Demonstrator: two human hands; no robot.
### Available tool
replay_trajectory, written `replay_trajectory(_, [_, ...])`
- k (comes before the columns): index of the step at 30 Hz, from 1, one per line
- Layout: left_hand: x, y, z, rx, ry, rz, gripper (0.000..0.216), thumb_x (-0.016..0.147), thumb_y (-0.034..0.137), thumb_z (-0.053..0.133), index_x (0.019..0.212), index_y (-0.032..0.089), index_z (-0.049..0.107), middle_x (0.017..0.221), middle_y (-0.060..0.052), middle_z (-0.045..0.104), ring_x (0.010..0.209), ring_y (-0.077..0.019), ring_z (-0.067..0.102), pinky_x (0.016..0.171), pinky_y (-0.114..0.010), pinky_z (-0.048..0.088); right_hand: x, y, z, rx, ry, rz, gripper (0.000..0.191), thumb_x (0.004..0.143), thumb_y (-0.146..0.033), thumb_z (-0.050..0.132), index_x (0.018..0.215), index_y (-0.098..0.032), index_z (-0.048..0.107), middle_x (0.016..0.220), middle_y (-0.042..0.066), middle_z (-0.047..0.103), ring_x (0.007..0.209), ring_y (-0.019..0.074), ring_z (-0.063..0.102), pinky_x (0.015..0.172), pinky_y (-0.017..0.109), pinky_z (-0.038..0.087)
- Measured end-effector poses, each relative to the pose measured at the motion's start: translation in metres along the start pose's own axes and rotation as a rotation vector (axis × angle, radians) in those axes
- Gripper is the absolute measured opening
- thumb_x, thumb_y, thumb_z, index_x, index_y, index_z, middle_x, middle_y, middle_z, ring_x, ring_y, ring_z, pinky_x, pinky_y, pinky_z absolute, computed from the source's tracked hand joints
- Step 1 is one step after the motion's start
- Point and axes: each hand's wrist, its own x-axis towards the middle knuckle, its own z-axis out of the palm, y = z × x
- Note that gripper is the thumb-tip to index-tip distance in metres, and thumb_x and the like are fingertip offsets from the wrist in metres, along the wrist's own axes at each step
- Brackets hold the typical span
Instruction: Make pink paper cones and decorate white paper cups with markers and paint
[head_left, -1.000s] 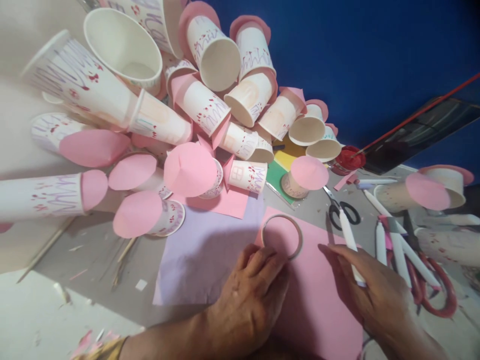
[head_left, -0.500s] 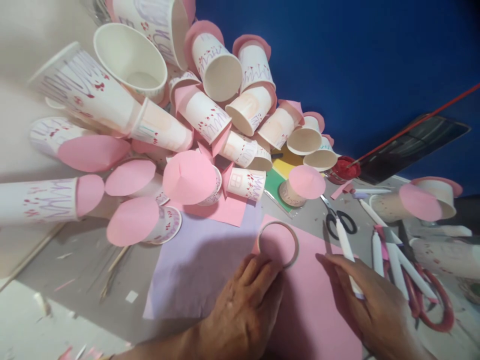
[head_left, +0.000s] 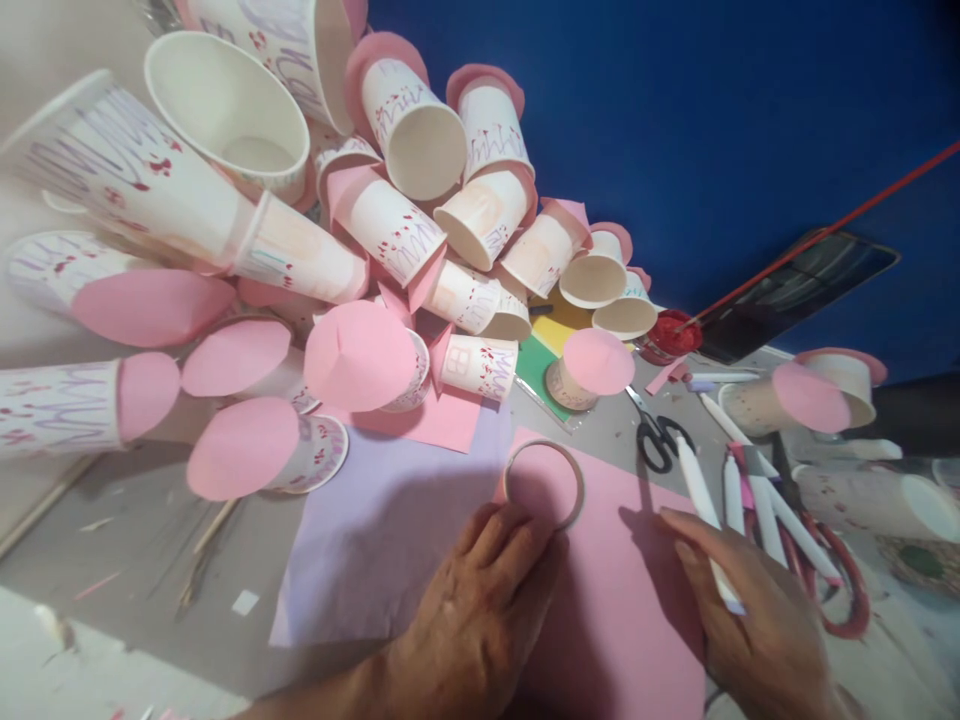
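Observation:
A thin pale ring (head_left: 580,490), like the core of a tape roll, lies flat on a pink paper sheet (head_left: 622,590). My left hand (head_left: 487,590) is closed at its near edge, fingers bent over the rim and pressing it to the paper; the fingertips are partly hidden. To the right, above the sheet's edge, my right hand (head_left: 765,610) holds a white marker (head_left: 694,475) between its fingers, with the marker's purplish end pointing down towards me. Black-handled scissors (head_left: 656,445) lie just beyond the marker.
Decorated paper cups (head_left: 394,225) with pink paper tops are piled at the back left. A lilac sheet (head_left: 360,540) lies left of the pink one. Several white markers (head_left: 769,520) and red-handled scissors (head_left: 851,600) lie at right. Behind stand a red pot (head_left: 675,335) and a phone (head_left: 802,290).
My right hand has moved slightly right, away from the ring, and the marker has shifted with it relative to the scissors. My left hand stays on the ring. The whole view has shifted a little.

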Motion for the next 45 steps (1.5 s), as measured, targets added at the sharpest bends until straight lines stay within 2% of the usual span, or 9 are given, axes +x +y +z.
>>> replay_trajectory(3, [-0.002, 0.0, 0.002, 0.009, -0.026, -0.025, 0.037, 0.093, 0.008, 0.054, 0.129, 0.01, 0.062, 0.119, -0.012, 0.069, 0.11, -0.0281, 0.058, 0.108, -0.054, 0.048, 0.009, -0.002, -0.018, 0.038, 0.016, 0.041, 0.023, 0.099, -0.024, 0.055, 0.117, -0.026, 0.069, 0.085, 0.004, 0.08, 0.074, 0.0214, 0.078, 0.068, 0.028, 0.063])
replay_trajectory(8, [-0.004, -0.001, 0.004, 0.008, -0.06, -0.036, 0.04, 0.092, 0.008, 0.055, 0.132, 0.009, 0.059, 0.126, -0.012, 0.066, 0.125, -0.0304, 0.053, 0.117, -0.056, 0.043, 0.046, -0.009, -0.039, 0.114, -0.029, 0.138, 0.018, 0.098, -0.033, 0.056, 0.103, -0.034, 0.073, 0.093, 0.004, 0.081, 0.074, 0.0247, 0.077, 0.056, 0.031, 0.061])
replay_trajectory(11, [-0.002, -0.002, 0.002, -0.025, -0.059, -0.024, 0.038, 0.093, 0.007, 0.051, 0.13, 0.008, 0.06, 0.125, -0.012, 0.066, 0.13, -0.0299, 0.051, 0.12, -0.051, 0.042, 0.072, -0.018, -0.037, 0.145, -0.026, 0.3, 0.014, 0.094, -0.042, 0.063, 0.098, -0.032, 0.073, 0.074, 0.002, 0.077, 0.046, 0.0187, 0.065, 0.037, 0.028, 0.049])
replay_trajectory(14, [0.0, -0.002, 0.0, -0.072, -0.048, -0.04, 0.033, 0.095, 0.01, 0.05, 0.126, 0.01, 0.062, 0.121, -0.012, 0.066, 0.126, -0.0295, 0.053, 0.119, -0.051, 0.043, 0.1, -0.032, -0.025, 0.265, -0.081, 0.398, 0.018, 0.094, -0.044, 0.064, 0.096, -0.027, 0.07, 0.068, 0.001, 0.074, 0.048, 0.0163, 0.063, 0.04, 0.025, 0.047])
replay_trajectory(19, [0.003, -0.001, -0.002, -0.101, -0.066, -0.045, 0.029, 0.096, 0.012, 0.051, 0.122, 0.011, 0.063, 0.114, -0.01, 0.067, 0.115, -0.0258, 0.057, 0.12, -0.049, 0.043, 0.14, -0.051, 0.001, 0.409, -0.196, 0.217, 0.022, 0.096, -0.043, 0.059, 0.09, -0.023, 0.066, 0.059, -0.004, 0.069, 0.041, 0.0112, 0.054, 0.044, 0.023, 0.042])
replay_trajectory(23, [0.003, -0.001, -0.001, -0.086, -0.065, -0.033, 0.03, 0.094, 0.012, 0.054, 0.124, 0.01, 0.061, 0.11, -0.009, 0.066, 0.112, -0.0248, 0.058, 0.119, -0.049, 0.043, 0.157, -0.058, 0.015, 0.354, -0.237, 0.099, 0.023, 0.098, -0.041, 0.057, 0.087, -0.022, 0.063, 0.064, -0.003, 0.071, 0.052, 0.0136, 0.063, 0.053, 0.024, 0.044])
replay_trajectory(34, [0.004, -0.001, -0.003, -0.115, -0.027, -0.001, 0.029, 0.096, 0.008, 0.048, 0.12, 0.009, 0.063, 0.109, -0.01, 0.066, 0.111, -0.0262, 0.058, 0.122, -0.052, 0.038, 0.173, -0.067, 0.033, 0.261, -0.372, 0.062, 0.026, 0.097, -0.038, 0.058, 0.076, -0.022, 0.056, 0.062, -0.001, 0.066, 0.055, 0.0161, 0.058, 0.054, 0.026, 0.037])
replay_trajectory(38, [0.005, -0.001, -0.003, -0.104, -0.036, -0.015, 0.029, 0.095, 0.007, 0.05, 0.121, 0.009, 0.062, 0.107, -0.009, 0.066, 0.11, -0.0244, 0.059, 0.121, -0.05, 0.04, 0.175, -0.069, 0.037, 0.138, -0.369, 0.041, 0.025, 0.096, -0.037, 0.057, 0.076, -0.022, 0.055, 0.059, -0.001, 0.062, 0.054, 0.0173, 0.057, 0.053, 0.027, 0.033])
replay_trajectory(45, [0.001, -0.001, 0.003, -0.096, -0.047, -0.053, 0.033, 0.095, 0.01, 0.053, 0.128, 0.012, 0.058, 0.113, -0.009, 0.066, 0.116, -0.0251, 0.059, 0.119, -0.051, 0.043, 0.17, -0.059, 0.037, -0.029, -0.231, -0.026, 0.024, 0.096, -0.038, 0.055, 0.077, -0.022, 0.057, 0.06, 0.003, 0.062, 0.052, 0.021, 0.057, 0.052, 0.03, 0.029])
